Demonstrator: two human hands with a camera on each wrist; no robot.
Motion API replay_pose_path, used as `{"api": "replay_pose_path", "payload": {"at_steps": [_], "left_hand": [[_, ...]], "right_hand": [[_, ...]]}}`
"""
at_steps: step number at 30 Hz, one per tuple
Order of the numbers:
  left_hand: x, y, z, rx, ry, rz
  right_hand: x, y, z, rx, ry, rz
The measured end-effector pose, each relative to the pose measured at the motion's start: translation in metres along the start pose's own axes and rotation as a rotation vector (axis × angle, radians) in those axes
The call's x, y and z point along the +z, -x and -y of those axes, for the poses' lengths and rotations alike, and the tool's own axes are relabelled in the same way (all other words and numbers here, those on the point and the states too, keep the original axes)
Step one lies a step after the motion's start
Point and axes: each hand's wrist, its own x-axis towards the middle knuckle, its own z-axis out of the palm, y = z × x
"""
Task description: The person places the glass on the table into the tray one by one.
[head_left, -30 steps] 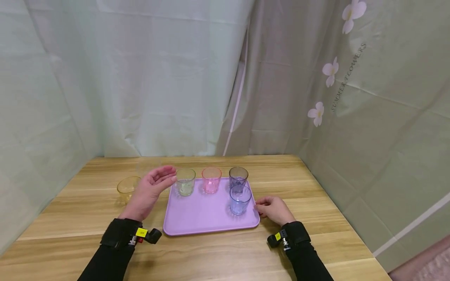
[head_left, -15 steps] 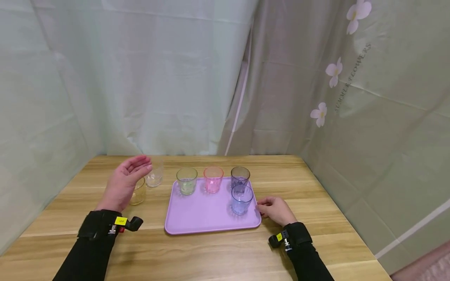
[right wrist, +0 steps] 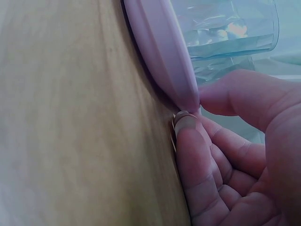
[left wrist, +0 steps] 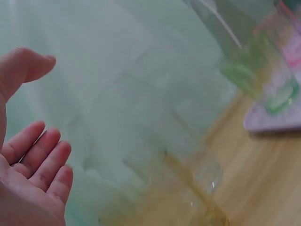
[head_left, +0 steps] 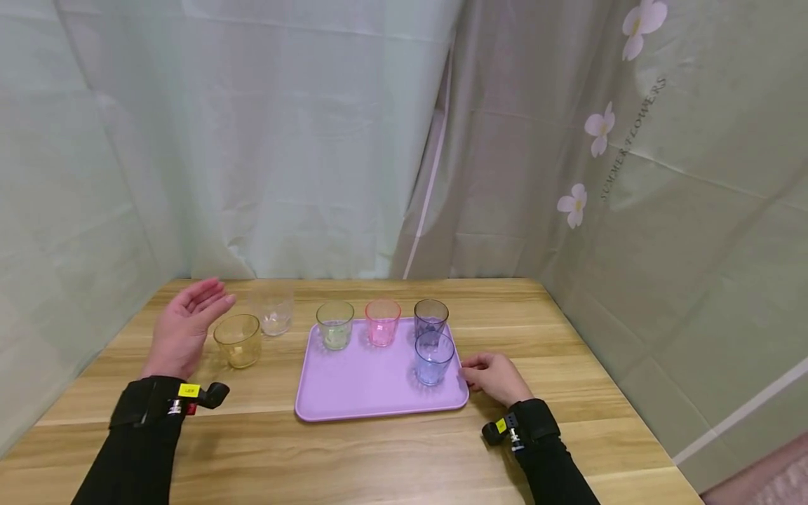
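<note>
Purple rectangular tray, long axis left-right, right hand pinching edge; four tinted glasses aboard. Left hand spread near one yellow glass, one clear glass.

Right hand has got the pinkish-purple tray pinched at its rim, thumb on the glass side and 1 fingertip tucked against the worktop side, nail showing. Other fingers are kinda curled in behind. 1 pale bluish see-through glass, sideways in this view, is just past the rim with bright glare. Wood-grain worktop fills the left.
</note>
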Motion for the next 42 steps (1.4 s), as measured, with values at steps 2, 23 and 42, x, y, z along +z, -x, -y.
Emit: {"api": "replay_pose_path", "payload": {"at_steps": [2,23,42], "left_hand": [[-0.005,0.001,0.004,-0.028,-0.053,-0.019],[-0.024,0.004,0.042,-0.343,-0.539,0.102],[-0.024,0.009,0.050,-0.357,-0.647,0.174]], "right_hand": [[0.000,0.000,0.000,-0.014,0.004,0.001],[-0.001,0.002,-0.002,-0.030,0.000,0.011],[-0.001,-0.001,-0.001,-0.028,0.006,0.009]]}}
